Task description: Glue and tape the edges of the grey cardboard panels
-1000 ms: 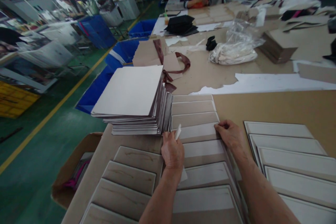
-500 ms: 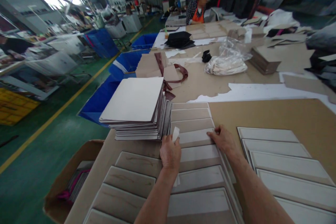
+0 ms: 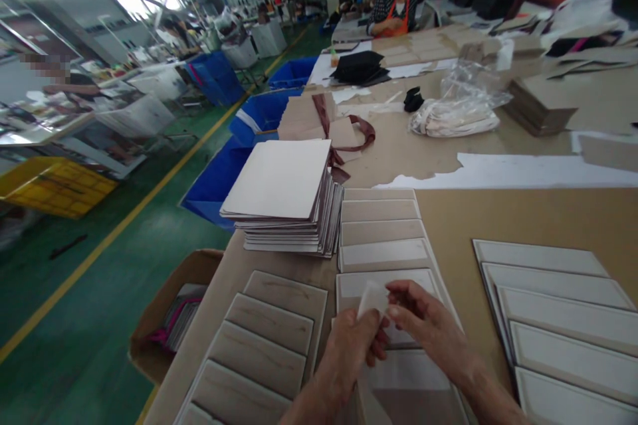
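Note:
My left hand point(image 3: 351, 348) and my right hand point(image 3: 427, 325) meet over the middle row of overlapping grey boards point(image 3: 381, 232). Both pinch a small white strip of paper point(image 3: 371, 297), held up between the fingertips. The hands hover just above the fifth board point(image 3: 393, 285) of that row. A stack of white-faced boards point(image 3: 286, 202) stands left of the row's far end. A second row of boards point(image 3: 272, 332) lies to my left, a third row point(image 3: 558, 305) to my right.
An open cardboard box point(image 3: 172, 315) sits on the green floor at the table's left edge. Blue bins point(image 3: 259, 119) stand beyond it. Brown ribbon point(image 3: 349, 126), a plastic bag of white cords point(image 3: 456, 116) and cardboard stacks point(image 3: 541, 109) lie farther back. A seated person in an orange apron point(image 3: 396, 10) works at the far end.
Both hands drew back toward me from the fourth board and came together. The white strip, held before in the left hand alone, is now pinched by both. The view shifted left.

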A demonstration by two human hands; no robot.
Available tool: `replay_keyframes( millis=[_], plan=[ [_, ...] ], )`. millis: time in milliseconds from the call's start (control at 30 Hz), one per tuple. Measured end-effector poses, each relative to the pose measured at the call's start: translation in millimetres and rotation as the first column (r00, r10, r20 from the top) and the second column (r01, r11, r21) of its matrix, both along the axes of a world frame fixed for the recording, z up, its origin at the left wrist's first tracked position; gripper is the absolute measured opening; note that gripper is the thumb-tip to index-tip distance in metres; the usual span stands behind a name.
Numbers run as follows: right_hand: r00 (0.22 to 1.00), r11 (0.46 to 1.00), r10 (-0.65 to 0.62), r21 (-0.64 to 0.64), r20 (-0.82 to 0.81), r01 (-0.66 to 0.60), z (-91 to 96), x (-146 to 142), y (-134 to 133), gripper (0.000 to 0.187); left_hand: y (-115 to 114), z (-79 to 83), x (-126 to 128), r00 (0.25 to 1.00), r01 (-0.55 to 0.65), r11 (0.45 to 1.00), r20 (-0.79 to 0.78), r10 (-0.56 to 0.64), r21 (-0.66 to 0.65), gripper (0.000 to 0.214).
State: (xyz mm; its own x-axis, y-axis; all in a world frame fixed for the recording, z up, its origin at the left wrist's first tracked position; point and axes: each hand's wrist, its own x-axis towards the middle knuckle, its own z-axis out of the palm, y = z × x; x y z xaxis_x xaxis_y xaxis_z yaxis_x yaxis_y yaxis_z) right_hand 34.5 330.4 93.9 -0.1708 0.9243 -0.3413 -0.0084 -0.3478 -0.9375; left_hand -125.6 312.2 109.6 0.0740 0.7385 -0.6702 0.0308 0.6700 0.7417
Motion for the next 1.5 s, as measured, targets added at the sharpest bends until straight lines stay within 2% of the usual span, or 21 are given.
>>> replay_keyframes(
  millis=[67,167,300,433,533,600,733,867,1033,1167,1233,1333,1500],
  plan=[
    [1.0,1.0,0.014,-0.019,0.019,-0.013,-2.3,-8,-3,0.028,-4,-2.9,8,1.0,0.005,1.0,0.015,-0.005,0.002,0.042],
    [0.997,0.997,-0.063,-0.047,0.051,0.065,-2.3,-10,-1,0.033,-2,-3.4,13,0.997,-0.028,1.0,0.067,0.028,0.002,0.038],
    [0.986,0.983,-0.168,-0.078,-0.016,0.166,1.5,-10,4,0.037,5,0.8,9,0.993,-0.072,0.997,0.091,0.074,-0.029,0.03],
    [0.975,0.977,-0.208,-0.064,-0.075,0.203,-1.2,-9,10,0.051,13,-0.1,6,0.964,-0.197,0.975,0.158,0.212,-0.104,0.037],
    [0.977,0.977,-0.211,-0.045,-0.037,0.21,-3.0,-6,14,0.046,17,-4.4,7,0.919,-0.325,0.934,0.182,0.349,-0.149,0.041],
    [0.989,0.989,-0.147,-0.029,0.015,0.148,-3.2,-4,17,0.038,19,-7.2,10,0.906,-0.358,0.922,0.184,0.381,-0.146,0.042],
    [0.986,0.999,0.047,0.003,0.159,-0.048,-5.8,-2,17,0.026,18,-11.1,18,0.903,-0.368,0.924,0.198,0.381,-0.099,0.045],
    [0.961,0.995,0.078,0.031,0.264,-0.09,-10.7,5,16,0.035,16,-13.6,19,0.916,-0.316,0.944,0.228,0.331,-0.098,0.043],
    [0.976,0.996,-0.008,0.093,0.218,-0.012,-10.3,21,26,0.035,25,-16.5,10,0.932,-0.265,0.945,0.199,0.302,-0.194,0.047],
    [0.948,0.979,-0.172,0.15,0.269,0.136,-13.0,36,42,0.034,42,-18.4,3,0.945,-0.249,0.956,0.179,0.275,-0.156,0.042],
    [0.935,0.964,-0.259,0.13,0.241,0.233,-16.5,42,51,0.039,50,-18.1,1,0.949,-0.242,0.962,0.177,0.262,-0.123,0.04],
    [0.933,0.948,-0.319,0.077,0.165,0.31,-20.2,48,61,0.044,61,-16.7,1,0.96,-0.199,0.977,0.185,0.209,-0.073,0.038],
    [0.944,0.948,-0.316,0.012,0.094,0.317,-20.1,52,71,0.048,71,-16.7,-1,0.971,-0.164,0.986,0.176,0.165,-0.016,0.039]
  ],
)
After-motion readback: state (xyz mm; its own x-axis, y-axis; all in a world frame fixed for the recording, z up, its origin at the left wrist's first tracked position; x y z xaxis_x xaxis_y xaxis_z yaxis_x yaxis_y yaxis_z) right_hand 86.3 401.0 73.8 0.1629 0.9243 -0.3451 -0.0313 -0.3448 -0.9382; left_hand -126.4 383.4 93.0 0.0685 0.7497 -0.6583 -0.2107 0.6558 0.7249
